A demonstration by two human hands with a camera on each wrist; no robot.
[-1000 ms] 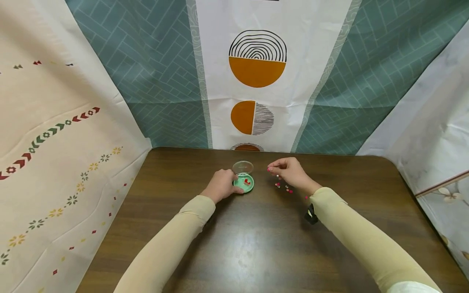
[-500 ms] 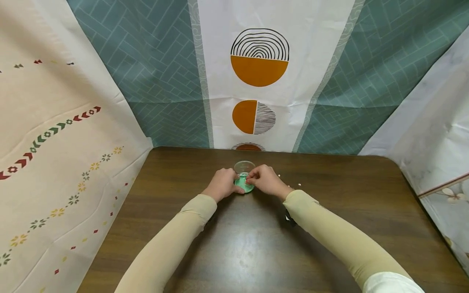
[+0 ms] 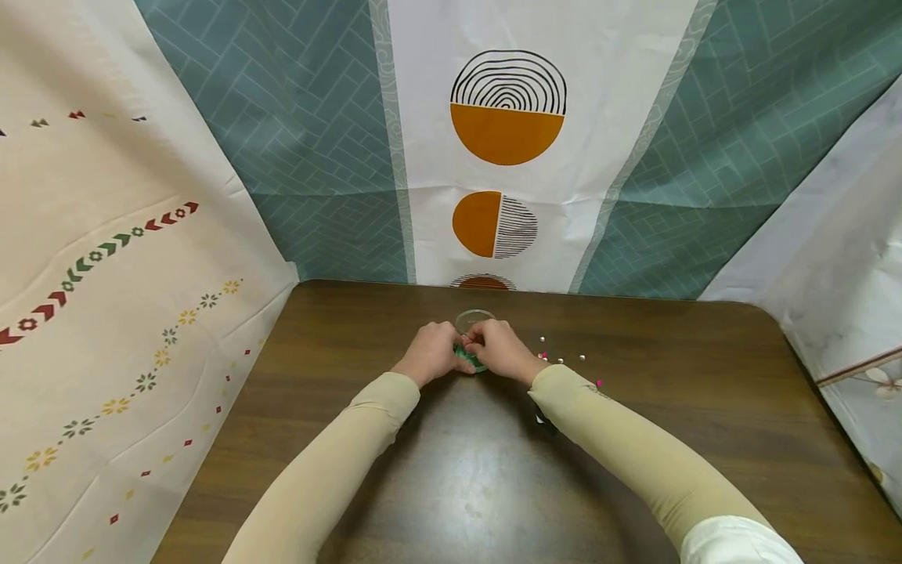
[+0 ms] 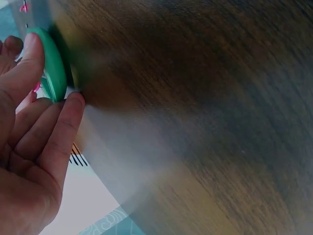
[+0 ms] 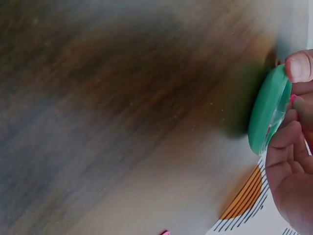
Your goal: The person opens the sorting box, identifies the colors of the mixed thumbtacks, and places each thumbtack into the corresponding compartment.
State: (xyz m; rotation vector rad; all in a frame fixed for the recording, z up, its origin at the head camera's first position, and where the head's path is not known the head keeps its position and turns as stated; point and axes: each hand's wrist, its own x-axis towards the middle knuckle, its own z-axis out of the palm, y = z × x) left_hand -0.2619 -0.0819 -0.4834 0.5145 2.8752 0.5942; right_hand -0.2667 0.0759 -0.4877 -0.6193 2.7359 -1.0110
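A round green case (image 3: pixel 470 362) with a clear lid (image 3: pixel 475 315) standing open behind it is near the back of the wooden table. My left hand (image 3: pixel 433 351) grips its left edge. In the left wrist view the thumb lies on the green rim (image 4: pixel 55 68) and the fingers curl at the far side. My right hand (image 3: pixel 499 349) is over the case from the right, pinching a small pink piece (image 5: pixel 293 99) between thumb and fingertips. Both hands' fingertips nearly meet there, hiding most of the case's inside.
Several small pink and whitish pieces (image 3: pixel 560 361) lie scattered on the table (image 3: pixel 451 470) right of the case, one pink piece (image 3: pixel 599 383) beside the right sleeve. A patterned cloth (image 3: pixel 338 157) hangs along the table's back edge, with more cloth at both sides.
My right hand has moved left from the scattered pieces to the case, carrying a pink piece. The left hand has stayed on the case, its fingertips now closer to the right hand's.
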